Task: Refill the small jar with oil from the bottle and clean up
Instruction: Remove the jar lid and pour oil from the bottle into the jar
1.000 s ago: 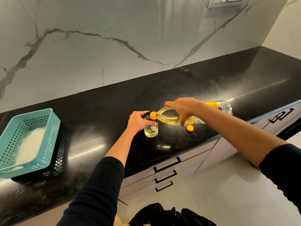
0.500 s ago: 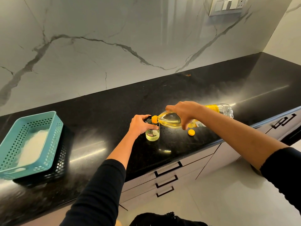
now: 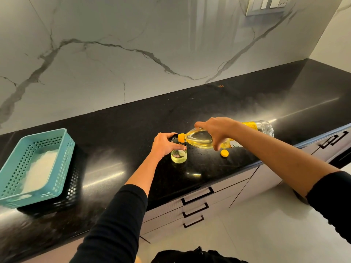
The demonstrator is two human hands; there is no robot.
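A small glass jar stands on the black countertop with pale yellow oil in its lower part. My left hand is wrapped around the jar from the left. My right hand grips a clear plastic oil bottle that lies almost level, its yellow neck over the jar's mouth. The bottle's base points to the right. The bottle's yellow cap lies loose on the counter just right of the jar.
A teal perforated basket holding something white sits at the counter's left end. Drawers with black handles run under the counter edge. A marble wall backs the counter, with a switch plate at top right.
The oil level in the jar has risen a little. Both hands keep their grips, and the bottle stays tipped over the jar. The camera view has shifted slightly.
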